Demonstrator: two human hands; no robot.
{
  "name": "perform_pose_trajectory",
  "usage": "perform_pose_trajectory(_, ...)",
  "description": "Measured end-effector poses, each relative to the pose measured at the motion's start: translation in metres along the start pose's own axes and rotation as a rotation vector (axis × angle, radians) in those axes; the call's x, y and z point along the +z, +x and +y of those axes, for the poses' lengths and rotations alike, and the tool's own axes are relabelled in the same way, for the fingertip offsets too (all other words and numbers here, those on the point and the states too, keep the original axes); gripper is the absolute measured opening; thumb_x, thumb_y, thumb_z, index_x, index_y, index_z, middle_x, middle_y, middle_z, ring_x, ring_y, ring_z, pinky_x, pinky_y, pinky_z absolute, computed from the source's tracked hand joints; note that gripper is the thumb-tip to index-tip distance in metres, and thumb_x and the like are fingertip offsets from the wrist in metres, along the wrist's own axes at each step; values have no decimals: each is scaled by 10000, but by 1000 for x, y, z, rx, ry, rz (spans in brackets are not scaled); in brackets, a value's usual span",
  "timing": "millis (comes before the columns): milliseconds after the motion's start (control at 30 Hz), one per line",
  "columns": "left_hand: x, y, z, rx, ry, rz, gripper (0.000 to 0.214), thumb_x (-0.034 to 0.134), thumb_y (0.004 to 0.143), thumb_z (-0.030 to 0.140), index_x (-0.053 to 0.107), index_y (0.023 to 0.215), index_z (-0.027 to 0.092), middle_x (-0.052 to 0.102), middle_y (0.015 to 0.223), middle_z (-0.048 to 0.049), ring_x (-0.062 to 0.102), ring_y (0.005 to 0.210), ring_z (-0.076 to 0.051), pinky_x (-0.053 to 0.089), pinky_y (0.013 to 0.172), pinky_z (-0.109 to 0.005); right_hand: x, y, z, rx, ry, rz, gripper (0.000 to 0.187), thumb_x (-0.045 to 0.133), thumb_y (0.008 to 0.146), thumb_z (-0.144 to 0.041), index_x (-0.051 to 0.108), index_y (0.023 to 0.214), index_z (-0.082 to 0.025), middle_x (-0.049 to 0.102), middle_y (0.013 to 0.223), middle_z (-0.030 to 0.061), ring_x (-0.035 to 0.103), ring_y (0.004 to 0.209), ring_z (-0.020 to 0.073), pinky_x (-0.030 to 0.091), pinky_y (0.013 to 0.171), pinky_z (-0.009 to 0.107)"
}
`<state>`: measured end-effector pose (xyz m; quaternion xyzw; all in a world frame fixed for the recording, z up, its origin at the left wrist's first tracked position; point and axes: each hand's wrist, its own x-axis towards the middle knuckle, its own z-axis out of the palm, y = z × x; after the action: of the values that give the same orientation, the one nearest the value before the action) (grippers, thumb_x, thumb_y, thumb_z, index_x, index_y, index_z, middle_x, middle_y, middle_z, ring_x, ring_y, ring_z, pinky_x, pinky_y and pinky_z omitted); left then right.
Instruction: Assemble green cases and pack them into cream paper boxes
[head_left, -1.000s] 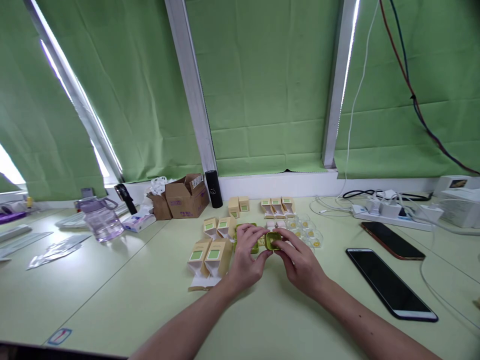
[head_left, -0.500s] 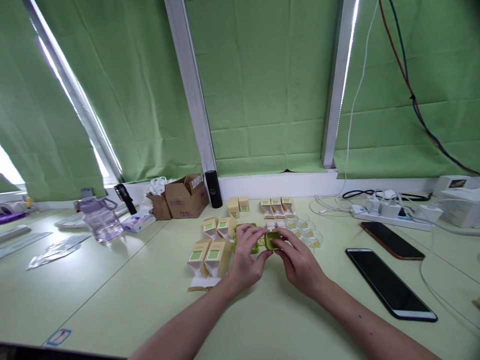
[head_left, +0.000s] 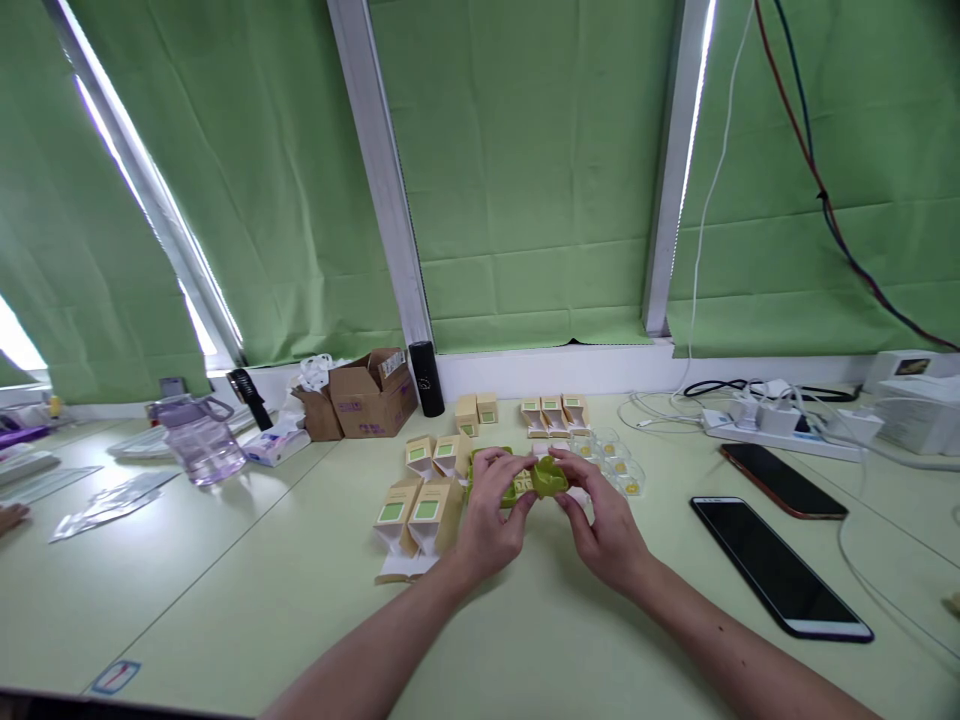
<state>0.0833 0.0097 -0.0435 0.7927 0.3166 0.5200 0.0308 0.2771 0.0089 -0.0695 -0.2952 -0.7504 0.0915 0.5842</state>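
Observation:
A small olive-green piece, cup-like with a curved edge (head_left: 550, 478), is held up between my two hands. My left hand (head_left: 495, 515) pinches its left side with thumb and fingertips. On the right side, the thumb and fingers of my right hand (head_left: 604, 520) close around it. Behind my left hand lies a green tray (head_left: 504, 452), partly hidden, with pale yellow pieces (head_left: 523, 483) showing beside it. Left of that hand stand cream cartons with green labels (head_left: 427, 515). Clear plastic cups with yellow spots (head_left: 616, 467) sit beyond my right hand.
More small cartons (head_left: 553, 415) stand toward the window. A cardboard box (head_left: 373, 395), black cylinder (head_left: 426, 378) and water bottle (head_left: 199, 440) are at left. Two phones (head_left: 780, 570) and a power strip (head_left: 780, 432) with cables lie at right. Another person's hand (head_left: 11, 517) shows at the left edge.
The green piece has turned between my fingers, so its hollow no longer faces me as before. Another person's hand has come into view at the far left.

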Motion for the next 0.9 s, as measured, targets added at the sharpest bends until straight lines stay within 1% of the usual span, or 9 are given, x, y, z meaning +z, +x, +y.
perform_pose_trajectory(67,1,0,-1,-27,-2,15,326,624,949,150,670,1264,220,732,1111,-111,545,1146,-292,513,977,-492,1,1,-1,42,49,15,303,484,1057,-244,528,1356,-238,615,1414,163,674,1236,273,642,954,439)
perform_pose_trajectory(133,2,1,-3,-63,-7,22,271,648,946,173,706,1208,212,745,1059,-111,565,1114,-294,533,936,-476,2,1,0,88,92,19,288,482,1064,-275,540,1344,-245,620,1382,153,730,1042,232,664,858,401)
perform_pose_trajectory(200,4,1,-4,-96,-11,26,220,670,942,194,731,1153,211,753,1016,-106,577,1087,-290,545,908,-457,3,1,1,129,132,20,273,477,1070,-300,544,1331,-252,625,1354,141,732,877,187,668,756,358)
perform_pose_trajectory(300,5,1,-5,-137,-24,35,173,694,930,206,752,1092,214,746,975,-96,593,1072,-281,561,893,-434,3,1,1,158,185,25,248,471,1075,-320,560,1299,-259,628,1339,129,718,774,156,660,684,329)
perform_pose_trajectory(467,5,3,-7,-250,-107,52,129,710,924,276,770,1003,193,686,994,-101,637,1046,-258,597,839,-381,0,2,-2,145,197,7,313,563,1027,-299,559,1339,-273,590,1408,142,727,819,176,670,737,362)
perform_pose_trajectory(533,5,3,-8,-304,-137,38,173,687,944,320,773,997,180,665,1020,-108,657,998,-240,600,794,-357,-1,1,-2,128,155,-19,384,602,992,-272,547,1373,-276,561,1445,153,717,808,179,669,759,387)
perform_pose_trajectory(633,5,3,-9,-358,-155,11,246,664,961,382,775,990,164,651,1015,-111,663,933,-224,596,761,-349,-1,0,-1,127,112,-25,419,614,964,-241,551,1377,-273,543,1458,162,695,769,175,663,726,397)
perform_pose_trajectory(800,8,2,-7,-351,-178,-17,297,665,956,440,771,979,163,629,997,-108,654,917,-227,601,746,-354,1,3,0,157,101,19,369,634,944,-241,593,1310,-270,613,1379,138,699,798,199,644,664,374)
perform_pose_trajectory(900,6,1,-4,-347,-158,-24,279,651,965,424,756,1019,171,617,1048,-118,654,986,-246,604,819,-390,1,5,0,178,113,29,358,639,951,-272,603,1307,-262,670,1299,119,709,848,216,642,664,362)
